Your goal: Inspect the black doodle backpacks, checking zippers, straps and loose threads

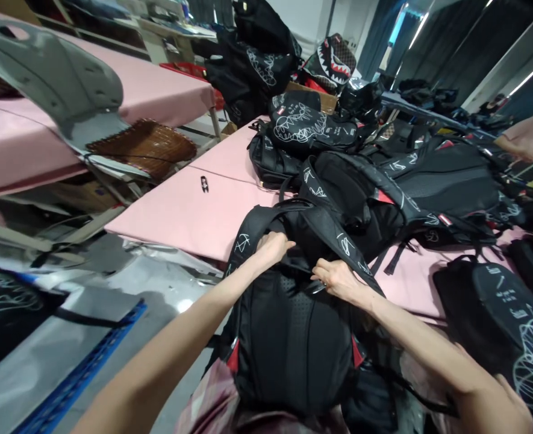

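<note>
A black backpack [277, 337] stands against my lap at the table's edge, its padded back panel facing me. White scribble marks run along its shoulder straps, and red tabs show at both lower sides. My left hand [273, 250] is closed on the backpack's upper part, between the straps, with its thumb pointing right. Beside the right strap, my right hand [341, 280] is closed around a small silver metal tool [315, 288], which pokes out under the fingers near the top of the back panel. The tool's exact kind is partly hidden by the fingers.
More black backpacks [447, 181] are piled on the pink table [180, 211]. A small black object [204, 184] lies near its left edge. A grey chair [53, 78] with a brown woven seat stands left. Another person's arm [517, 144] shows at far right.
</note>
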`<control>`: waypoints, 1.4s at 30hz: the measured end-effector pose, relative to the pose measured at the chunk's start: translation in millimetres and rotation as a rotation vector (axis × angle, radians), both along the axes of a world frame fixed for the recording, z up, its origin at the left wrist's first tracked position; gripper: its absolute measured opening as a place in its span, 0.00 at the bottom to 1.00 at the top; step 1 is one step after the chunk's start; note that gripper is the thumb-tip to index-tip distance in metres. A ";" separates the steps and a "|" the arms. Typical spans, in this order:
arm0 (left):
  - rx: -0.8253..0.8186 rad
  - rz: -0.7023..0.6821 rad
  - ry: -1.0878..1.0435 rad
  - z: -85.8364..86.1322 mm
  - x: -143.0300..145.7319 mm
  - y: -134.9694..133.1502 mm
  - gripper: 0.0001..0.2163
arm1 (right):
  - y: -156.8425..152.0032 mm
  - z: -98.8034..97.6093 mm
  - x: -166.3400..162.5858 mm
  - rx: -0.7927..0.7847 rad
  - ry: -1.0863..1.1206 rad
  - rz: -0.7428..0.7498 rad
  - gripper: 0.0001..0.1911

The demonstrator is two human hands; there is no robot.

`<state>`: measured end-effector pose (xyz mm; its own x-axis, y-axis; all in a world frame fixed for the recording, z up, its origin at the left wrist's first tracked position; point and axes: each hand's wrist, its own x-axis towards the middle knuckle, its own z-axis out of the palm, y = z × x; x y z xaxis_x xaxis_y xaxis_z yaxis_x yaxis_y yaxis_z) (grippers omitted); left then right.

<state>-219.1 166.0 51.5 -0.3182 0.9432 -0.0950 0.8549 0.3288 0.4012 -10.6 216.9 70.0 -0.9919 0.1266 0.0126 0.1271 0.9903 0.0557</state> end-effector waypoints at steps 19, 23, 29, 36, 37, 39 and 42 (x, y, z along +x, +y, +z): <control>0.469 -0.597 0.212 -57.6 83.7 -99.9 0.07 | -34.6 -50.6 109.0 -0.279 0.002 -0.338 0.29; 0.442 -0.607 0.258 -55.7 84.1 -98.5 0.07 | -31.8 -20.5 88.4 -0.283 0.022 -0.392 0.20; 0.454 -0.570 0.282 -53.9 79.8 -101.2 0.07 | -29.4 18.3 45.5 -0.164 -0.112 -0.490 0.12; 0.445 -0.576 0.261 -51.3 81.2 -105.7 0.08 | -20.6 29.0 26.8 -0.261 -0.197 -0.464 0.17; 0.445 -0.575 0.259 -51.0 81.7 -105.9 0.08 | -20.6 28.4 24.4 -0.256 -0.236 -0.461 0.17; 0.447 -0.568 0.250 -50.3 82.4 -106.2 0.08 | -20.8 25.4 19.6 -0.234 -0.291 -0.462 0.16; 0.459 -0.558 0.240 -50.0 82.8 -106.6 0.09 | -20.3 18.2 14.8 -0.213 -0.320 -0.492 0.13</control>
